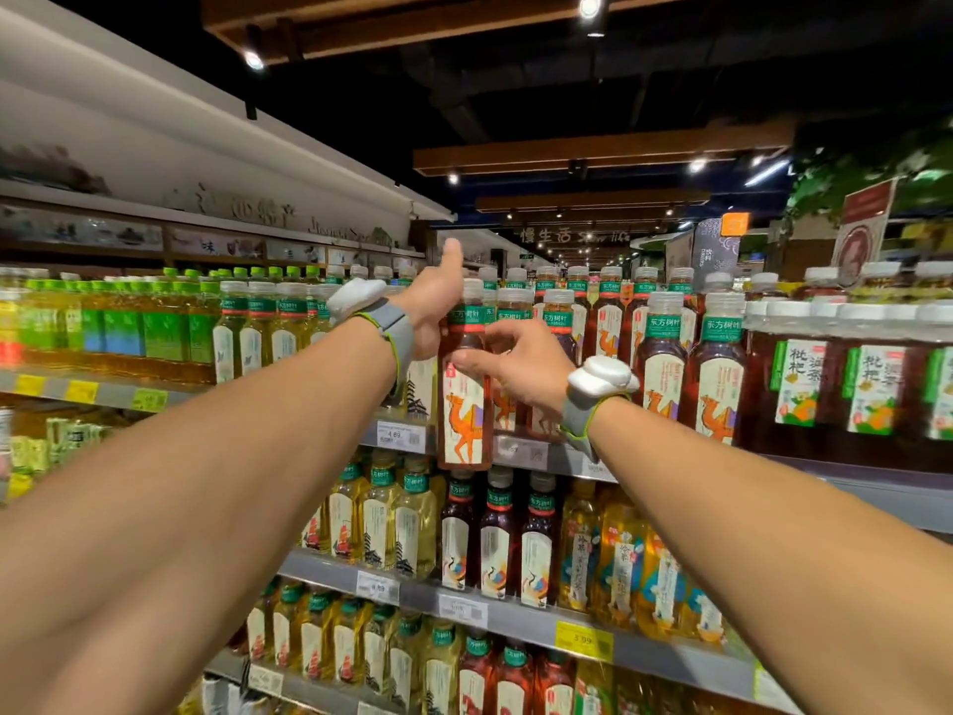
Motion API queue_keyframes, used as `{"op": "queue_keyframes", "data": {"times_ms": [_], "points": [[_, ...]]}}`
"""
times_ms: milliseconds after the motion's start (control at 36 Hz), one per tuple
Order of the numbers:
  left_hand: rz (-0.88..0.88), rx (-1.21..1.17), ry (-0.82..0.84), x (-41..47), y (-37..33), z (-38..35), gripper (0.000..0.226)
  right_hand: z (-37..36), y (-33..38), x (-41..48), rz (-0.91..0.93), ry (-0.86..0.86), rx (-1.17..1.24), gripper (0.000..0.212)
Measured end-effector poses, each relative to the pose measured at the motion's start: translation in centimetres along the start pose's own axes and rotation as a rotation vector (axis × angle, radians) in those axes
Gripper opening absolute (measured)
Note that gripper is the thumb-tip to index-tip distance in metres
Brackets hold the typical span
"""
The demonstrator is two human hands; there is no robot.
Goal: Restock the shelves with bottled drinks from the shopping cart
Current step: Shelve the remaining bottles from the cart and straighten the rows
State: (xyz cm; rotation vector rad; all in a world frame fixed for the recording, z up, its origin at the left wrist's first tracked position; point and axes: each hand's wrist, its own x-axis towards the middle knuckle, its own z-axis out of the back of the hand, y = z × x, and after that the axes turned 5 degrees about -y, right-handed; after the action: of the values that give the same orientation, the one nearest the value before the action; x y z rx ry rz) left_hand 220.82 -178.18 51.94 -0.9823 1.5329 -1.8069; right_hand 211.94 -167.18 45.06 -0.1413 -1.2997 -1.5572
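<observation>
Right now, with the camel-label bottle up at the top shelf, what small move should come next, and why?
Probably raise the camel-label bottle slightly and ease it back onto the top shelf. Its base hangs below the shelf's front edge, so it isn't seated yet. The left hand grips its shoulder; the right hand touches its middle.

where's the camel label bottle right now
Head view, centre: the camel-label bottle hangs before the front edge of the upper shelf, gripped near its neck by the left hand, the right hand touching its front, matching bottles to its right.
</observation>
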Motion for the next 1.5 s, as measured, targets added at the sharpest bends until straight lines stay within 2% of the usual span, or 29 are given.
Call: {"op": "queue_keyframes", "data": {"times_ms": [56,167,194,278,333,417,528,639,833,1028,1139,1222,1500], "points": [[-0.042,0.038,-0.062,-0.7,0.0,-0.4,0.089,0.7,-0.4,-0.4,0.008,-0.033,-0.053,0.037],[-0.264,0.284,-0.085,-1.6,2.1,-1.4,0.026,1.9,-1.5,-1.3,-0.045,-0.189,-0.049,0.042],[-0.304,0.391,-0.090,-1.3,2.7,-1.5,0.020,2.3,-1.6,-1.5,-0.053,-0.223,-0.038,0.042],[-0.392,0.685,-0.023,-0.9,3.3,-2.0,0.041,3.5,-1.7,-1.8,-0.052,-0.319,-0.069,0.039],[-0.434,0.852,0.060,-1.0,3.5,-2.4,0.040,4.2,-1.5,-1.8,-0.023,-0.323,-0.161,0.032],[-0.465,0.960,0.133,-0.8,4.2,-3.4,0.045,5.0,-1.5,-1.8,-0.001,-0.330,-0.287,0.040],[-0.515,1.052,0.119,0.6,5.2,-5.1,0.050,5.9,-2.0,-1.6,-0.023,-0.345,-0.357,0.070],[-0.494,1.172,0.061,1.8,5.9,-6.0,0.058,6.4,-2.2,-1.7,-0.024,-0.321,-0.337,0.059],[-0.541,1.217,0.025,1.7,6.2,-5.9,0.058,6.2,-3.5,-1.3,-0.046,-0.328,-0.302,0.082],[-0.534,1.259,-0.002,1.6,5.7,-5.5,0.058,5.6,-4.1,-0.8,-0.092,-0.330,-0.274,0.063],[-0.594,1.311,-0.042,1.9,6.4,-5.6,0.048,4.8,-4.1,-0.1,-0.106,-0.353,-0.264,0.072],[-0.574,1.333,-0.024,2.2,6.9,-5.5,0.051,4.6,-4.0,0.1,-0.105,-0.324,-0.274,0.057],[-0.519,1.303,-0.013,1.4,6.6,-5.7,0.061,5.2,-4.7,1.3,-0.144,-0.288,-0.337,0.052]]}}
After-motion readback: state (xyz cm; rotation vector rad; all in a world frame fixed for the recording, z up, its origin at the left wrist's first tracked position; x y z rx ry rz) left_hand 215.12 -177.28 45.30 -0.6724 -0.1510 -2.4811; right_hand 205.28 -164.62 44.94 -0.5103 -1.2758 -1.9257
